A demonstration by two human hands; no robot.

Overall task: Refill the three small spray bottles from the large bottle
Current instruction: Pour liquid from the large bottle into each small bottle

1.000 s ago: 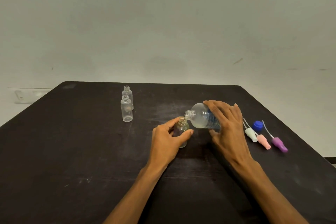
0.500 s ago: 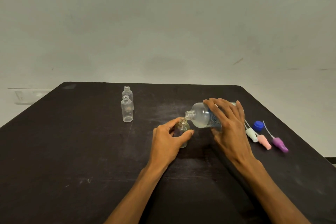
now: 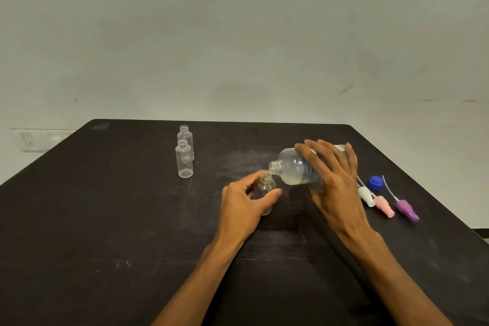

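My left hand (image 3: 242,200) grips a small clear spray bottle (image 3: 265,188) that stands uncapped on the black table (image 3: 105,219). My right hand (image 3: 334,180) holds the large clear bottle (image 3: 293,169) tipped on its side, its open mouth right above the small bottle's neck. A little pale liquid lies in the large bottle's lower side. Two more small clear bottles, one nearer (image 3: 184,160) and one behind it (image 3: 185,135), stand uncapped at the back left.
To the right of my right hand lie a blue cap (image 3: 375,182) and three spray tops with tubes: white (image 3: 366,196), pink (image 3: 385,206) and purple (image 3: 407,209). The table's right edge runs close behind them.
The large bottle's rear end has risen a little, so its mouth now tips down closer over the small bottle's neck. My left hand has stayed put.
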